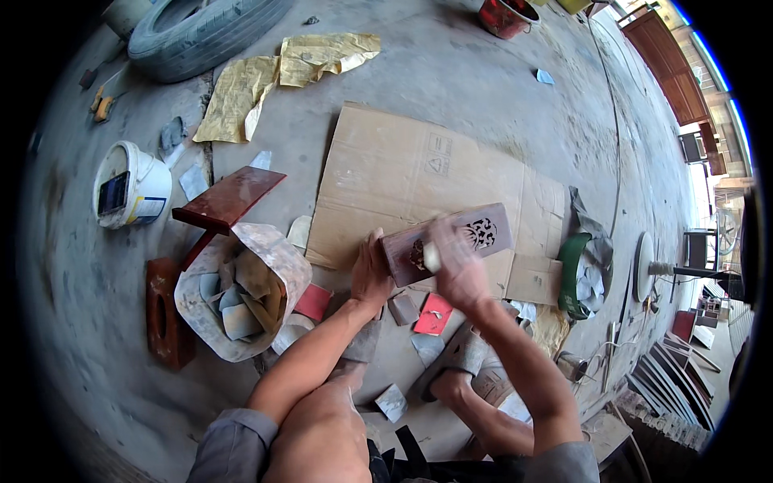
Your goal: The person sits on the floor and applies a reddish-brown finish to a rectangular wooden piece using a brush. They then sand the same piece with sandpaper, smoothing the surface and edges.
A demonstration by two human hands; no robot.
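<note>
A brown carved wooden board (pixel 483 232) with a dark cut-out ornament lies tilted over a flattened cardboard sheet (pixel 403 173). My left hand (pixel 370 270) grips the board's near left end. My right hand (pixel 455 262) presses on the board's middle, blurred, with a small pale piece, perhaps sandpaper, under the fingers. Small red (pixel 433 314) and grey sandpaper scraps (pixel 403 308) lie on the floor just below the board.
A curled paper container (pixel 278 258) of sandpaper pieces stands at the left, beside a reddish wooden stool (pixel 225 201) and a red-brown block (pixel 165 314). A white bucket (pixel 133 185), a tyre (pixel 201 32), crumpled yellow paper (pixel 282 72), a green-rimmed bag (pixel 584 270) and stacked panels (pixel 676 378) surround me.
</note>
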